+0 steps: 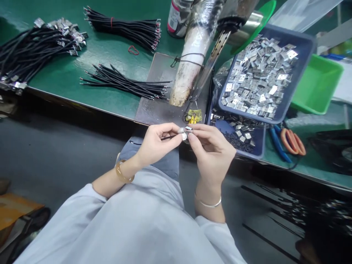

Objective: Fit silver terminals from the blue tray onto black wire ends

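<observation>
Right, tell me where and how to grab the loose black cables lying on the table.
I'd pinch the loose black cables around mid-length, from above and from the person's side: there they bunch together, lying flat and crossing, while their ends fan apart. The left hand, once free, looks better placed, since they lie on its side.

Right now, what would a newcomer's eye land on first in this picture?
Probably the blue-grey tray heaped with silvery metal shells at upper right, beside the bright green bin. Then perhaps the pile of black cables at far left. At centre, the left hand holds a thin black cable and the right hand pinches a small silvery piece.
</observation>
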The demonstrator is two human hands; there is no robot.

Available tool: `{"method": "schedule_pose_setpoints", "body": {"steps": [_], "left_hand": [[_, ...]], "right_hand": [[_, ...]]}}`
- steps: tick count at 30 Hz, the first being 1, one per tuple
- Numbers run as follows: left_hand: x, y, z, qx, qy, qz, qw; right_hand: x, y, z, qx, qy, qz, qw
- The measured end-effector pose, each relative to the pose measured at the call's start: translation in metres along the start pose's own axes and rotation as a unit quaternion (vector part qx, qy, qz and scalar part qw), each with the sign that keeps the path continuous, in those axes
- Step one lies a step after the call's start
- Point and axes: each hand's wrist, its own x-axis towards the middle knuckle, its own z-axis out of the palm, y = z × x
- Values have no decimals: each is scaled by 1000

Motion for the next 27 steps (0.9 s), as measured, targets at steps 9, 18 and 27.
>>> {"method": "schedule_pose_setpoints", "body": {"steps": [9,18,27], "left_hand": [[-3,-8,-5,227,-7,194,954],[0,0,-9,15,-22,32,999],[12,2,-13,-46,5,-31,998]], "right_hand": [[-1,0,-1,-60,-10,-40,997],[0,0,1,-13,-11,-11,1000],[-3,3,2,-148,74,-248,954]]}}
